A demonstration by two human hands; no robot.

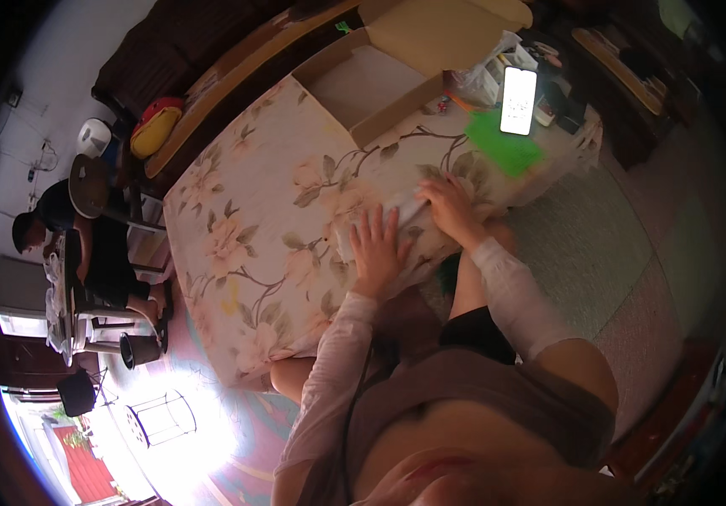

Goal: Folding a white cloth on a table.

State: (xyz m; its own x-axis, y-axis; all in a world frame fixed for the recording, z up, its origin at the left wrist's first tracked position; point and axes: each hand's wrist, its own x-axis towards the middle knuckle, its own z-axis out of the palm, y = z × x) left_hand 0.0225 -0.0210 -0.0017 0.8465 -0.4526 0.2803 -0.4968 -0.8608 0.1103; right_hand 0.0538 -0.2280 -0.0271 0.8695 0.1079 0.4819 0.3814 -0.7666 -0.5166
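Observation:
My left hand (378, 253) rests palm down with its fingers spread, near the close edge of a table with a floral tablecloth (261, 202). It presses on a thin pale sheet or folded cloth (408, 210), whose pattern partly blends with the tablecloth. At the right end of this pale piece is my right hand (454, 209), its fingers bent and touching it. Whether those fingers pinch the piece cannot be made out. Both palms hide part of it.
An open cardboard box (394, 120) stands at the table's far side. Right of it are a lit phone (518, 101), a green sheet (495, 142) and plastic bags (480, 82). At left, another person (59, 209) leans over a table; a dark bucket (138, 350) stands on the floor.

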